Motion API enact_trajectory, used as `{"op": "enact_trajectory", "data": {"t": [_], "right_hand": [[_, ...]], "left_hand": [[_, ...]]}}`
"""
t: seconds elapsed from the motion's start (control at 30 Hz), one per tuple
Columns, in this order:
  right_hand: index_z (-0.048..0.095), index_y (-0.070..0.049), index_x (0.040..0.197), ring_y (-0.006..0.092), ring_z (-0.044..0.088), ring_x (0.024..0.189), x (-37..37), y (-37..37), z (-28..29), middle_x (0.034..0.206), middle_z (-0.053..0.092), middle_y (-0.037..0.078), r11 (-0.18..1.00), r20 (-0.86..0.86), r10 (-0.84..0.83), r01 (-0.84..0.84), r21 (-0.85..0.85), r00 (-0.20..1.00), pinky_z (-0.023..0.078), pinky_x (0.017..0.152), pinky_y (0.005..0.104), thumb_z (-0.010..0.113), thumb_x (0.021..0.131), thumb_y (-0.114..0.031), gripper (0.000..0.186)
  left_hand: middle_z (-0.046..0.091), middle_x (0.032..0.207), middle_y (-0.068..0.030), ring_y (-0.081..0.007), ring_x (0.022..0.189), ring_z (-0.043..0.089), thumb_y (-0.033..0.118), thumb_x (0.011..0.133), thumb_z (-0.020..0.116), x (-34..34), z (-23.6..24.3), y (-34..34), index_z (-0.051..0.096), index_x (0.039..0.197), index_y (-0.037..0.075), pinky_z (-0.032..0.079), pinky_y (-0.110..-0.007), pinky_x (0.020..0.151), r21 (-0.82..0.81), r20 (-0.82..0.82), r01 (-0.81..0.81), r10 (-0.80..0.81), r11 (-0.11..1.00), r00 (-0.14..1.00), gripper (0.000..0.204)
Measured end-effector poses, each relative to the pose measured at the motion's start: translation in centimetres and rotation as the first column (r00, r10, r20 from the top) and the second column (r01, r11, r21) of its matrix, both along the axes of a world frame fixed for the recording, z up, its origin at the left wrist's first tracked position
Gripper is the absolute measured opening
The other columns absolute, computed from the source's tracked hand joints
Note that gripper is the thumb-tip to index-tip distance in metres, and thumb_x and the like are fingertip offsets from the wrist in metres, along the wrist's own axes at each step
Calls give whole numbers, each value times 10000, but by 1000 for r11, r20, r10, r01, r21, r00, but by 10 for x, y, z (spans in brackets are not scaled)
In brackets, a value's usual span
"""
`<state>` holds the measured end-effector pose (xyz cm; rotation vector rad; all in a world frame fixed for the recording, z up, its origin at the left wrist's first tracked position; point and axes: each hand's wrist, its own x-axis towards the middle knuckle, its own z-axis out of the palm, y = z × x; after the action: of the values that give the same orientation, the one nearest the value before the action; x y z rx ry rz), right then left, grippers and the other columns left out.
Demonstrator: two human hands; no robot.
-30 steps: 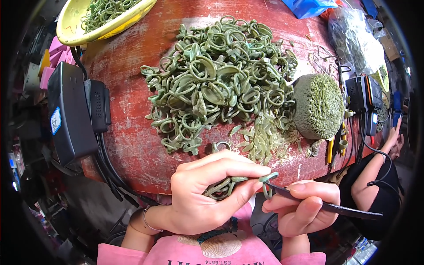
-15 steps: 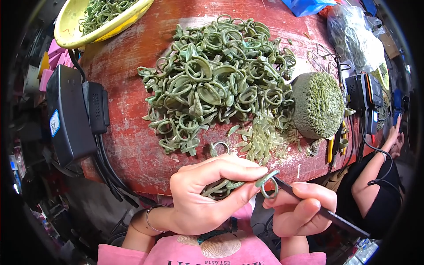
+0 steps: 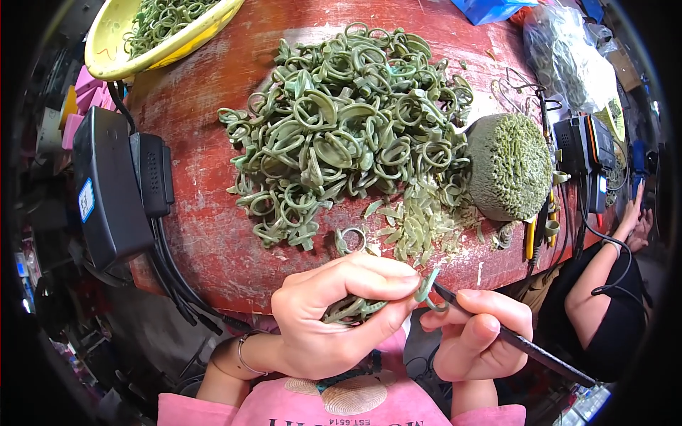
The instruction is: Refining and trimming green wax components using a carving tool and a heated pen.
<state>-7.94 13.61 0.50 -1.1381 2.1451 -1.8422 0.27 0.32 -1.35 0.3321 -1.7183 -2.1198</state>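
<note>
My left hand (image 3: 334,305) is closed, pinching a green ring (image 3: 427,290) between thumb and forefinger. Several more green rings (image 3: 353,309) are bunched in its palm. My right hand (image 3: 479,334) grips a slim dark metal blade (image 3: 547,353) by its middle; whether it is a knife or a file I cannot tell. The blade's tapered tip meets or nearly meets the pinched ring. Just beyond my left hand a single ring (image 3: 349,241) lies on the red table (image 3: 206,241). Farther off rises a big heap of green rings (image 3: 341,135).
Pale green flakes (image 3: 419,226) are scattered beside a rough-topped green block (image 3: 508,170). A yellow basin (image 3: 106,64) of rings stands at the far left. Black devices (image 3: 106,184) with cables flank the table. Another person's arm (image 3: 597,284) shows at the right.
The pinched ring has turned, showing more edge-on now. My right hand and the blade have shifted slightly left, and the whole view has drifted a little.
</note>
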Motion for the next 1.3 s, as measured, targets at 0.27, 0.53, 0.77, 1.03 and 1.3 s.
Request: {"op": "enact_trajectory", "data": {"t": [0.27, 0.53, 0.77, 1.03, 1.3], "right_hand": [[453, 31, 945, 130, 565, 498, 10, -1, -1, 616, 565, 115, 980, 66, -127, 115, 160, 990, 463, 446, 225, 433, 937, -316, 347], [430, 37, 942, 130, 568, 476, 2, -2, 3, 553, 585, 91, 1000, -98, 18, -16, 17, 995, 455, 443, 211, 396, 955, -230, 269], [444, 50, 929, 134, 582, 484, 15, -2, 2, 590, 573, 107, 977, -136, -167, 182, 111, 977, 470, 445, 207, 408, 950, -211, 264], [465, -21, 958, 168, 582, 535, 2, 1, 0, 726, 575, 108, 987, -230, -9, 46, 156, 973, 472, 464, 245, 509, 910, -225, 214], [484, -83, 944, 123, 495, 513, -6, -3, 10, 726, 563, 59, 964, -372, 42, 61, 260, 927, 445, 498, 229, 532, 886, -194, 134]], "left_hand": [[645, 881, -173, -200, 795, 645, -126, 704, 649, -1, 0, 3, 616, 865, -50, 518, -274, 695, 61, 2, -89, 89, 994, 996, 181], [643, 885, -181, -213, 802, 648, -129, 696, 655, -2, 3, 0, 608, 875, -52, 521, -281, 695, 5, -7, -53, 53, 999, 999, 200], [644, 880, -187, -215, 799, 650, -127, 693, 656, 0, 2, 1, 602, 865, -56, 525, -286, 689, 33, -51, -82, 84, 996, 995, 194], [649, 857, -176, -177, 764, 643, -97, 724, 652, -3, 6, -4, 601, 863, -63, 518, -269, 670, -14, -15, -89, 88, 996, 996, 152], [651, 806, -120, -130, 733, 628, -48, 751, 664, -7, 6, -4, 601, 874, -56, 505, -247, 656, 98, 114, -33, 22, 995, 993, 139]]}}
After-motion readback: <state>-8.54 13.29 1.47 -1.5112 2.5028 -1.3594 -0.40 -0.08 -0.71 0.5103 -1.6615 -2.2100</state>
